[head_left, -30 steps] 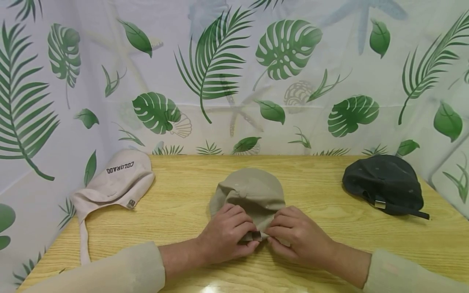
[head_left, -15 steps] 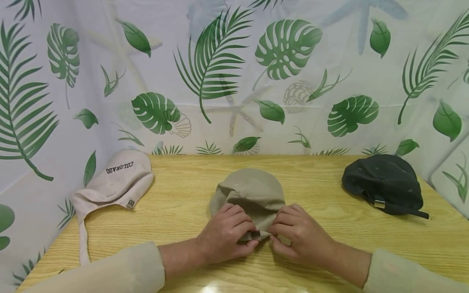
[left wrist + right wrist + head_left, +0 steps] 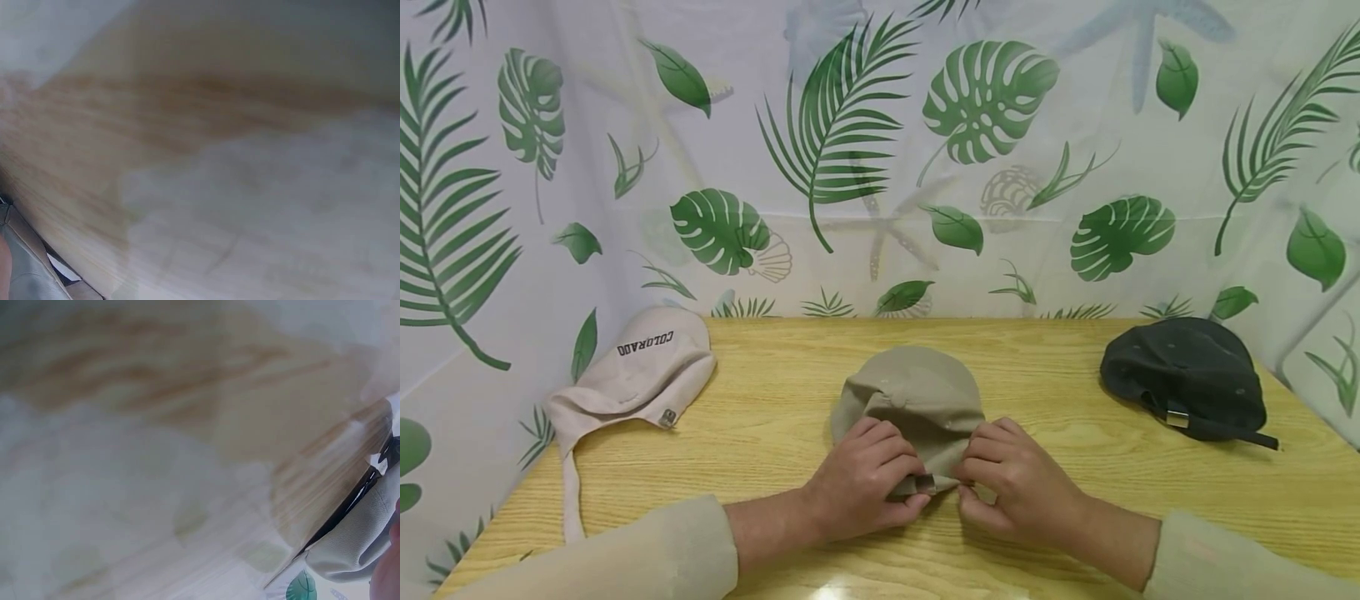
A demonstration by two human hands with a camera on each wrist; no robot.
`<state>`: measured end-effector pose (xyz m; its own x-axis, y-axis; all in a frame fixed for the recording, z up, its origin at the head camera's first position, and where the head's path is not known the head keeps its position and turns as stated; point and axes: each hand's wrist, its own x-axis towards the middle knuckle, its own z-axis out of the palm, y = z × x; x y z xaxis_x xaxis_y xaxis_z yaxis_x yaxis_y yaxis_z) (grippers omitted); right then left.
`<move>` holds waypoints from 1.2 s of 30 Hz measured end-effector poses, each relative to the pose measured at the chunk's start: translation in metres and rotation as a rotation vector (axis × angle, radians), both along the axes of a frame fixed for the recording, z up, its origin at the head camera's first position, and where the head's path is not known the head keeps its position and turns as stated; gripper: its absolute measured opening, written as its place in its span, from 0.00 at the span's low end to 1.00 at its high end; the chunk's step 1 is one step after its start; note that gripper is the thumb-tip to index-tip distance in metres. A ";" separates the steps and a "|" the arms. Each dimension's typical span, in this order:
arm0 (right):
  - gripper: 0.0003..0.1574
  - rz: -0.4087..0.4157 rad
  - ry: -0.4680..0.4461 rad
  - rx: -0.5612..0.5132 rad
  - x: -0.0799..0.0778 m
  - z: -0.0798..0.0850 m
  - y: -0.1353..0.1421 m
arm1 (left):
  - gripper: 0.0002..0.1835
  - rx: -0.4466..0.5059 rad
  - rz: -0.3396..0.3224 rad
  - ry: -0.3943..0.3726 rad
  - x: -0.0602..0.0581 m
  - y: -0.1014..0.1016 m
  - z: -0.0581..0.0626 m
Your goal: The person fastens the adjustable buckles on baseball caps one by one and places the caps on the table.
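Note:
A khaki cap point(image 3: 917, 375) lies in the middle of the table in the head view, its back opening facing me. My left hand point(image 3: 868, 475) grips the cap's back strap beside a small metal buckle point(image 3: 925, 483). On the other side of that buckle, my right hand point(image 3: 1018, 483) pinches the strap between thumb and fingers. A short piece of strap shows between the two hands. The right wrist view catches part of the cap's fabric point(image 3: 350, 550) at its right edge; the left wrist view has a sliver of it low at left.
A pale pink cap point(image 3: 647, 367) lettered COLORADO lies at the left, its loose strap hanging toward the front. To the right sits a black cap point(image 3: 1187, 375) with a metal buckle and strap end sticking out. Behind the wooden table point(image 3: 775, 358) hangs a leaf-print cloth point(image 3: 865, 275).
My right hand has shifted slightly to the right, away from the buckle, and a little more strap shows between the hands. The left hand stays where it was.

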<state>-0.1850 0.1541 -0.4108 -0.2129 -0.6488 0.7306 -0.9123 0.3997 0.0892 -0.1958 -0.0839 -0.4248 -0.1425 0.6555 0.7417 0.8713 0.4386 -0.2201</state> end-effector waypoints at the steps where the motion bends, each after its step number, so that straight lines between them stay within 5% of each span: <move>1: 0.06 -0.006 -0.004 0.001 0.000 0.000 0.000 | 0.09 0.000 0.000 0.000 0.000 0.000 0.000; 36: 0.09 -0.035 0.012 -0.037 0.001 0.002 0.002 | 0.09 -0.024 0.011 0.013 0.001 0.001 0.001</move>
